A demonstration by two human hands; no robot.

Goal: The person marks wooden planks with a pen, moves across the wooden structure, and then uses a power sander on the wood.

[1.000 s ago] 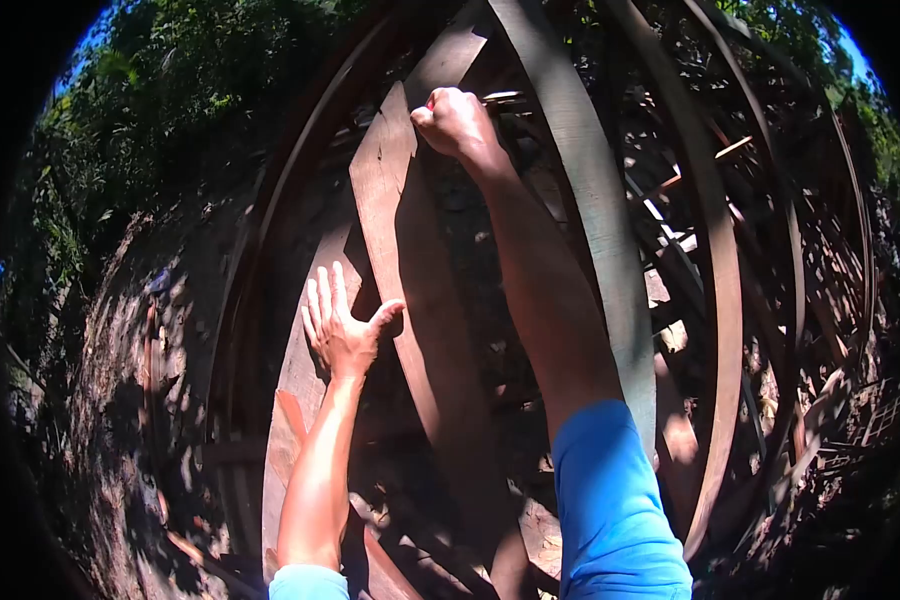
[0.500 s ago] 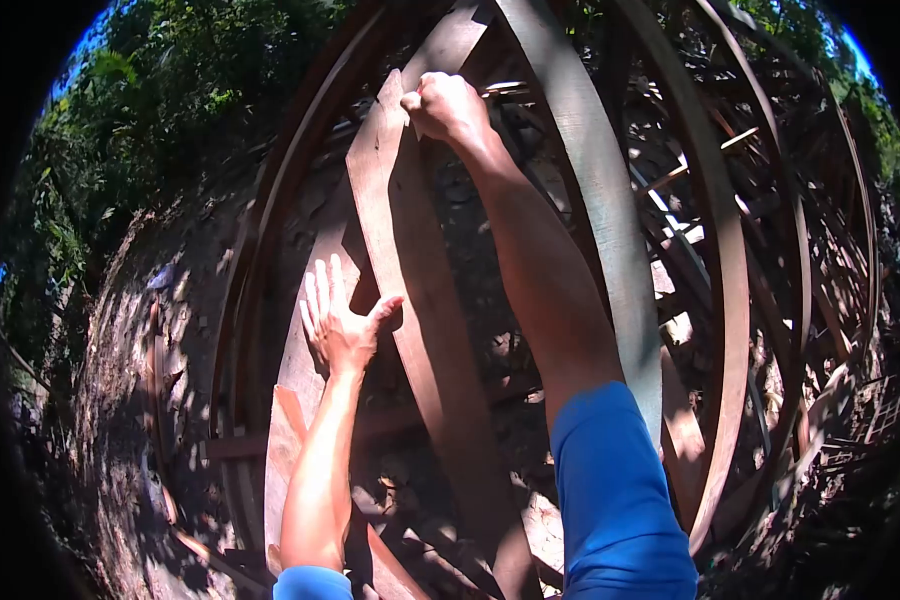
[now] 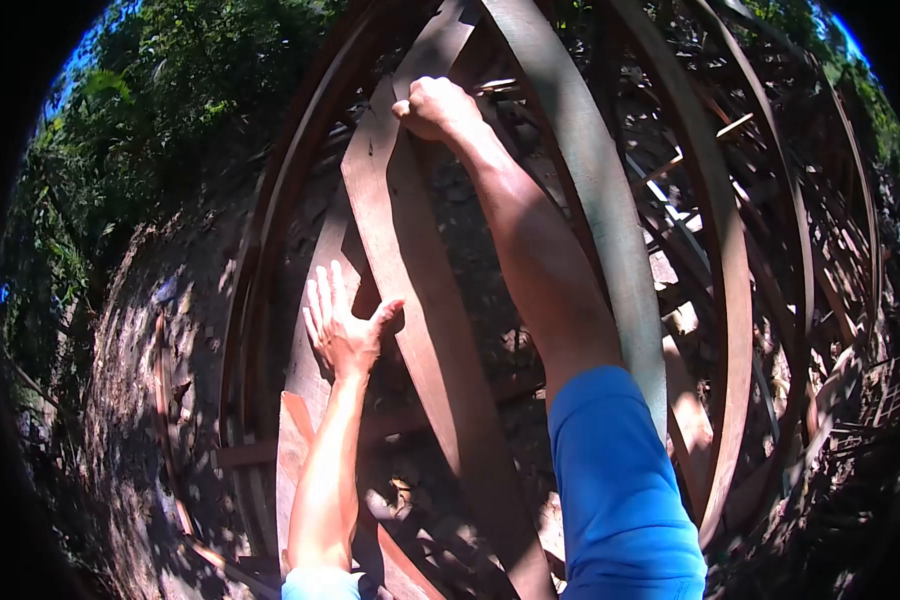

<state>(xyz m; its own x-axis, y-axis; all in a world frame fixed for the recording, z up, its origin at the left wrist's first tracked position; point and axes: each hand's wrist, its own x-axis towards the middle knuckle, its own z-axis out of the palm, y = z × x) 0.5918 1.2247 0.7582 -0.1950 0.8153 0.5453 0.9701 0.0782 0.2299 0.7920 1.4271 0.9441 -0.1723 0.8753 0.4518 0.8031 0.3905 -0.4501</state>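
Outdoors in strong, broken sunlight, I look down on dirt ground (image 3: 135, 480) mottled with bright patches and deep shade. Thick green bushes (image 3: 210, 60) crowd the far side to my left, where a sliver of blue sky (image 3: 82, 45) shows at the upper edge. More greenery (image 3: 885, 130) rises at the far right. Nearer to me on that side, sticks (image 3: 850, 290) lie in a shadowy tangle, and dry leaves (image 3: 402, 495) litter the ground below.

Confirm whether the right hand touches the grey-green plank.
Apart: the head view shows a dark gap between the right hand and the grey-green plank.
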